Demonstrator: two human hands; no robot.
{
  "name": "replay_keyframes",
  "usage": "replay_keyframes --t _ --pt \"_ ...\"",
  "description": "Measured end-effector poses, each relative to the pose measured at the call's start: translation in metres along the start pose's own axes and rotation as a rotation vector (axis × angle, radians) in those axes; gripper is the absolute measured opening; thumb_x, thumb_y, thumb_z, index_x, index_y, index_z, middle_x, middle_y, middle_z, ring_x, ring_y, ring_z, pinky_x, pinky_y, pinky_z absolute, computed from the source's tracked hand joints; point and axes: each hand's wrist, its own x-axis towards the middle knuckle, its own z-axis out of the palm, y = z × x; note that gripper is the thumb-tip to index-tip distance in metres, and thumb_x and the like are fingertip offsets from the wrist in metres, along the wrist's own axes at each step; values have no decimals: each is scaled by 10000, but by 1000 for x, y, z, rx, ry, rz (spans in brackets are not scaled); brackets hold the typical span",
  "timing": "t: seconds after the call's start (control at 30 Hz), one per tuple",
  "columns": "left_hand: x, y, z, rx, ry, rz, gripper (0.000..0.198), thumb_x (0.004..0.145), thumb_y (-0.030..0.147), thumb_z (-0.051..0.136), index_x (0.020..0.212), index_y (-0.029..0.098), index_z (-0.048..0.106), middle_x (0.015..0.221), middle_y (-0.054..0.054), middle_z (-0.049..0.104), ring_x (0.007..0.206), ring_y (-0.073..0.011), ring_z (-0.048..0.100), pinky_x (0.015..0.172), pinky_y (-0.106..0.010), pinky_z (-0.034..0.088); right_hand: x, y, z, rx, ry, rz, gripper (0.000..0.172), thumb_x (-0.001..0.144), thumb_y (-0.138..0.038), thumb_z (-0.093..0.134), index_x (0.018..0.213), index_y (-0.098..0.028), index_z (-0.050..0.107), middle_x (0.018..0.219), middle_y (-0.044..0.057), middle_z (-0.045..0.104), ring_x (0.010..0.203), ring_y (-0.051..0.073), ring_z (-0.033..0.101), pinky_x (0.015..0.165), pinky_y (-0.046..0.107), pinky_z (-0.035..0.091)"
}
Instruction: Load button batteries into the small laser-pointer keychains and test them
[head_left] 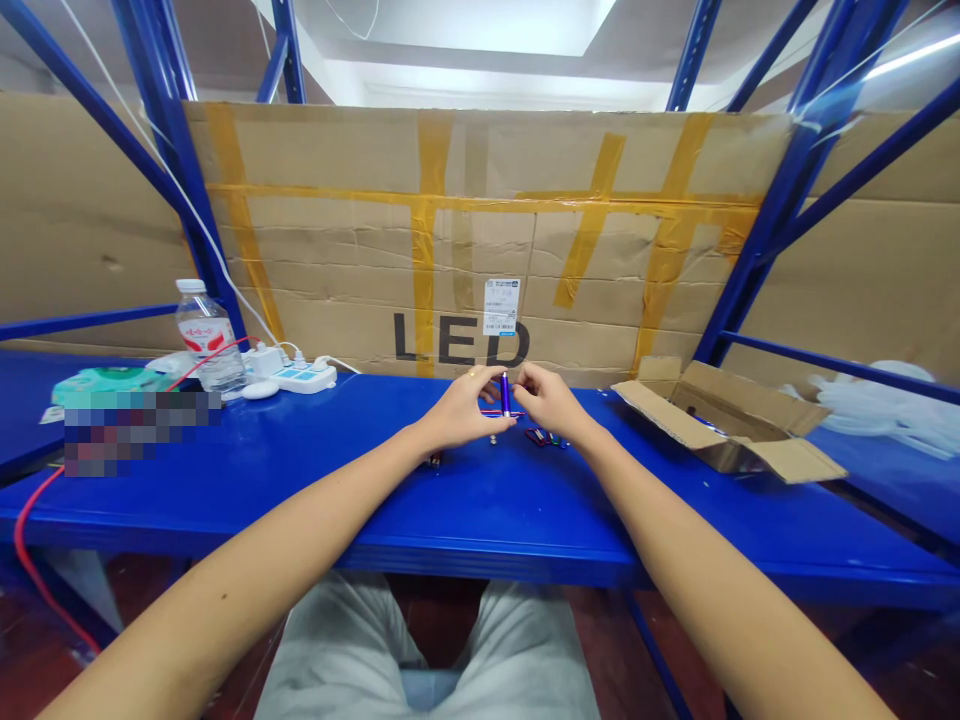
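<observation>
Upright between the thumb and fingertips of my left hand (466, 408) is a small purple metal tube (505, 396) with a silvery lower end. My right hand (549, 398) is beside the tube, its fingers curled together; what they hold, if anything, is hidden. Behind the tube, a thin reddish stick-like item (491, 412) shows partly past my left hand. Below the hands, a tiny shiny metal piece (493, 439) lies on the blue table (480, 510). Red and green-blue carabiner-like clips (537, 437) lie close to my right wrist. A small dark metallic piece (434, 460) lies under my left wrist.
An open cardboard box (731, 425) stands at the right, some items inside it. At the left are a water bottle (210, 340), a power strip (307, 375) with plugs, and a teal packet (112, 385). A large taped cardboard sheet (337, 270) closes off the back.
</observation>
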Motion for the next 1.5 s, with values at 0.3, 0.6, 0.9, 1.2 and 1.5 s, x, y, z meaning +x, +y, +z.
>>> replay_keyframes --t 0.3,0.6,0.9,1.2,1.5 --pt "9 -1 4 -545 98 -550 358 749 49 560 1101 85 501 709 -38 636 447 -70 504 432 -222 347 -2 -2 -4 -250 10 -39 121 802 -204 460 695 -215 406 560 -32 471 531 125 399 546 256 275" --pt "7 10 1 -724 -73 -593 525 733 133 577 1225 120 394 702 -89 696 395 -82 466 377 -212 206 -2 -8 -1 -418 15 -121 115 853 -164 431 751 -217 424 660 36 553 610 168 478 580 269 289" --pt "7 13 1 -702 -47 -587 637 767 128 553 1347 78 293 680 -82 682 366 -76 445 373 -198 193 -3 -12 2 -489 -69 -190 138 878 -159 418 762 -221 379 727 60 587 636 177 502 593 274 284" --pt "9 5 1 -641 34 -617 442 850 139 539 1261 100 380 649 -61 673 371 -77 474 358 -194 228 -5 -17 -1 -510 -84 -165 93 902 -184 418 815 -209 437 776 88 630 673 200 552 603 283 295" --pt "12 -16 -13 -576 114 -587 145 833 205 656 802 125 540 749 -77 684 437 -57 522 364 -180 326 -3 2 -4 -144 2 -3 108 893 -253 452 794 -214 471 669 21 616 603 163 557 580 271 394"
